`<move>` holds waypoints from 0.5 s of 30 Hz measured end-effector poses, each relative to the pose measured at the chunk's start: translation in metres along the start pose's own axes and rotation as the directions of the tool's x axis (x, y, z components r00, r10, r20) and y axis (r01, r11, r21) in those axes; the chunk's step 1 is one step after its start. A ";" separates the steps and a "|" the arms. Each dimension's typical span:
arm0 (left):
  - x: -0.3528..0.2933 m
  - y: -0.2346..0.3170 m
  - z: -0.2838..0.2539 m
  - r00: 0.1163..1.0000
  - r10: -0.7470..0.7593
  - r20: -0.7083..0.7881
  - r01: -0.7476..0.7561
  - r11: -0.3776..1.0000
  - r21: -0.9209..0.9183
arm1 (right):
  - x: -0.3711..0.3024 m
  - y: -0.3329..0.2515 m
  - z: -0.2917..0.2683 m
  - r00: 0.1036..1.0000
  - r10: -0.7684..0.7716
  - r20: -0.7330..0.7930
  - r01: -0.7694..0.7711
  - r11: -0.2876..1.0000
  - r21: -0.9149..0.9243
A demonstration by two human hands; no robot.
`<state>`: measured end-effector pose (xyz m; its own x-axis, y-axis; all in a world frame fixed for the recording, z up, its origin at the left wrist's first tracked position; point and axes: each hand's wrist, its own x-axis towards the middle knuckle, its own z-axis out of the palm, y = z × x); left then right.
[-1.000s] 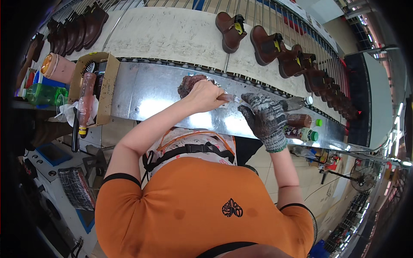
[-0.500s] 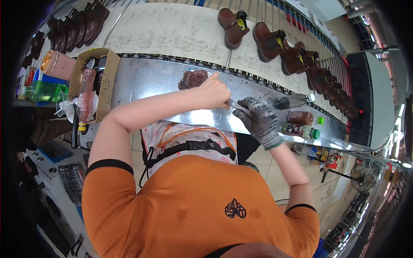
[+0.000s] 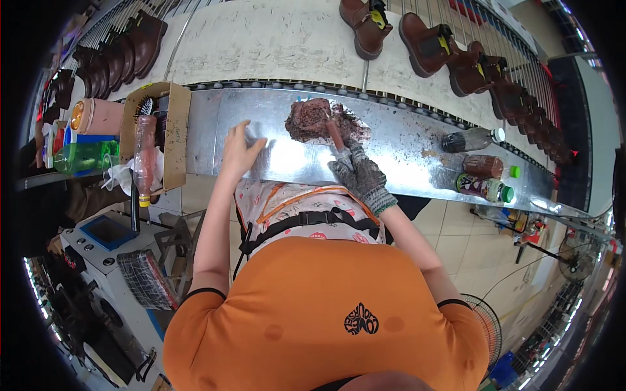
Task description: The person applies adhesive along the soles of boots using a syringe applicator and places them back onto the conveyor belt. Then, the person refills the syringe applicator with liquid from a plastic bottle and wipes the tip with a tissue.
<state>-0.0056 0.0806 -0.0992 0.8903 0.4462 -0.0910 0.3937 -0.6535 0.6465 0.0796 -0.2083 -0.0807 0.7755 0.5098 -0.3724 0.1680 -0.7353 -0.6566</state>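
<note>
My right hand (image 3: pixel 358 173), in a grey-black knitted glove, is closed round a slim clear bottle (image 3: pixel 335 135) with red-brown contents. The bottle tilts away from me, its far end at a dark reddish-brown sponge (image 3: pixel 308 117) that looks wet and crumbly. Around the sponge, brown-stained white material (image 3: pixel 355 135) lies on the metal shelf (image 3: pixel 215 140). To the left, my bare left hand (image 3: pixel 240 150) hovers over or rests on the shelf, thumb and fingers apart, with nothing in it.
Three bottles (image 3: pixel 481 166) lie at the shelf's right. A cardboard box (image 3: pixel 176 137) with a brush and a yellow-capped bottle (image 3: pixel 145 159) stands left, beside a pink tub (image 3: pixel 104 117). Beyond runs a pale conveyor belt (image 3: pixel 261 39) carrying brown boots (image 3: pixel 427 49).
My left hand has left my right hand and swung left, its fingers opening. My right hand has moved left, bringing the bottle to the sponge.
</note>
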 end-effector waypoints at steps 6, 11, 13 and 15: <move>-0.001 -0.001 0.025 0.976 -0.106 0.191 0.157 0.950 -0.270 | -0.009 0.013 0.014 0.982 -0.121 -0.144 0.136 0.985 0.102; 0.032 0.032 0.060 0.926 0.032 0.375 0.189 0.821 -0.539 | -0.024 -0.021 -0.007 0.988 0.013 -0.155 0.155 -0.041 0.987; 0.045 0.046 0.074 0.918 0.105 0.381 0.106 0.864 -0.493 | -0.029 -0.033 -0.036 0.906 0.034 -0.421 0.368 0.425 0.827; 0.047 0.063 0.082 0.909 0.271 0.317 -0.058 0.835 -0.547 | -0.026 -0.029 -0.053 0.801 0.006 -0.598 0.546 0.401 0.736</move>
<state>0.0794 0.0107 -0.1249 0.9884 0.0351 -0.1478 0.1519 -0.2369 0.9596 0.0869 -0.2234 -0.0175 0.9866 0.1366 0.0896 0.0430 0.3125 -0.9489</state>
